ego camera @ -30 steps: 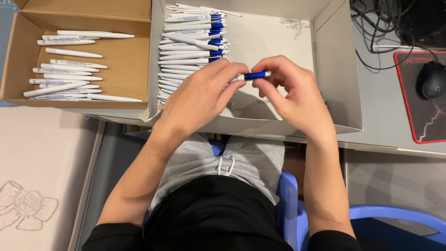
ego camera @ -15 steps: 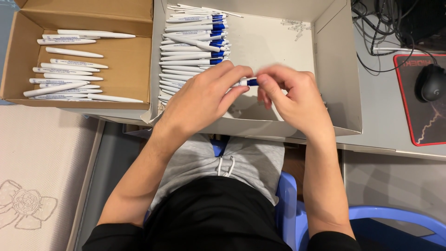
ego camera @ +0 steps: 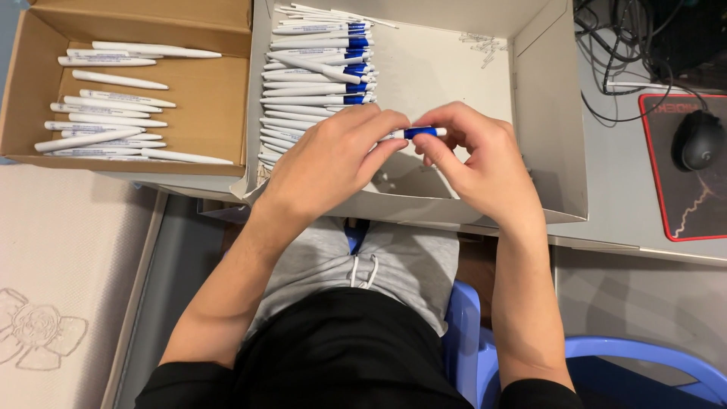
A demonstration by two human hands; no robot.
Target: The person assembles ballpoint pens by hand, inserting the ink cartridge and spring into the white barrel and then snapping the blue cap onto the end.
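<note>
Two cardboard boxes sit side by side on the desk in front of me: the white box [ego camera: 545,113] under my hands holds a stacked row of white pens with blue ends [ego camera: 318,76] along its left side, and the brown box [ego camera: 204,83] to the left holds loose white barrels [ego camera: 106,121]. A mouse [ego camera: 698,140] rests on a red-edged mat [ego camera: 685,174] at the right. Since half a second ago, the pen [ego camera: 420,132] between my hands has come further into view: its blue part, then nearly hidden by my fingers, now shows clearly with a white tip past it. My left hand [ego camera: 333,163] is closed around the pen's white end, fingers curled over it. My right hand [ego camera: 481,163] pinches the blue end between thumb and fingertips. The pen lies level, just above the white box's bare floor.
</note>
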